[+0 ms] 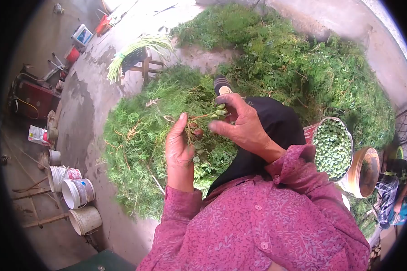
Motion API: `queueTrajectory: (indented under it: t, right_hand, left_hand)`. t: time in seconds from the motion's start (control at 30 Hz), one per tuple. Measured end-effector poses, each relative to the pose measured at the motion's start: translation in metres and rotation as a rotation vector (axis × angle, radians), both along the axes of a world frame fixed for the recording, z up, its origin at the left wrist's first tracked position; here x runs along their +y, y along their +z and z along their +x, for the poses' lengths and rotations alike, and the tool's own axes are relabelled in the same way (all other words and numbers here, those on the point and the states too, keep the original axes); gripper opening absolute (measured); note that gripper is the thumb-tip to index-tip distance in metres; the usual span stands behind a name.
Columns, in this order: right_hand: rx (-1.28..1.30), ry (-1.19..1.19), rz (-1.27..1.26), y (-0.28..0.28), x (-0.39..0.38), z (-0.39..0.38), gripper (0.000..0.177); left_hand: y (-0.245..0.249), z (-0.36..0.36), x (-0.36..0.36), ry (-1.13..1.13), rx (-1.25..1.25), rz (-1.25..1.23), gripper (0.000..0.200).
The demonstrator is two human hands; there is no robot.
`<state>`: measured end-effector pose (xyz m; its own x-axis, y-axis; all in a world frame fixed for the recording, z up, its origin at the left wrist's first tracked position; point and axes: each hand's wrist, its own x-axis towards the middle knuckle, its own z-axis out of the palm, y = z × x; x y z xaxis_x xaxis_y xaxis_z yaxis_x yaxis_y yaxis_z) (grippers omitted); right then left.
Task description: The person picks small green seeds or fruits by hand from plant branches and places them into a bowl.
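My left hand (pixel 180 147) is closed round a leafy evergreen sprig (pixel 202 117), thumb pointing up along the stem. Small green seed cones (pixel 219 111) cluster at the sprig's right end. Curled about that cluster is my right hand (pixel 246 126), its thumb below and forefinger above the cones; its inner fingers are partly hidden. Beneath both hands lies a pile of cut evergreen branches (pixel 135 122). To the right of my knee, a bucket (pixel 352 156) is filled with picked green cones (pixel 331 149).
A larger heap of branches (pixel 294 58) spreads along the wall. A wooden stool (pixel 145 67) bears long green stalks (pixel 142 45). Beside the cone bucket is another bucket (pixel 368 174). White pails (pixel 78 193) line the left side. Another person's arm (pixel 403 192) shows at far right.
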<state>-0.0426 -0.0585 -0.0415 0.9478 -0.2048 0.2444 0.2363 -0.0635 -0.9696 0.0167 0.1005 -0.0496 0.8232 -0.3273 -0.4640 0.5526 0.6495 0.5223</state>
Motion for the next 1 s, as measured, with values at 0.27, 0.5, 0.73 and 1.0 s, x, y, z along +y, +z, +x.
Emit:
queueTrajectory:
  t: [0.27,0.5,0.73,1.0]
  right_hand:
    - [-0.052,-0.171,-0.247,-0.007,-0.004,0.004,0.037]
    - [-0.053,-0.229,-0.158,-0.016,-0.011,0.007,0.026]
    - [0.269,0.075,0.116,0.013,-0.013,-0.015,0.013]
    - [0.21,-0.556,0.095,0.012,-0.142,-0.091,0.012]
  left_hand:
    - [-0.01,0.002,-0.014,-0.045,-0.016,-0.024,0.013]
    - [-0.002,-0.005,-0.023,-0.004,-0.076,0.113,0.017]
    - [0.019,-0.007,-0.004,-0.001,-0.197,0.303,0.023]
    - [0.05,0.002,0.035,0.331,-0.229,0.319,0.02]
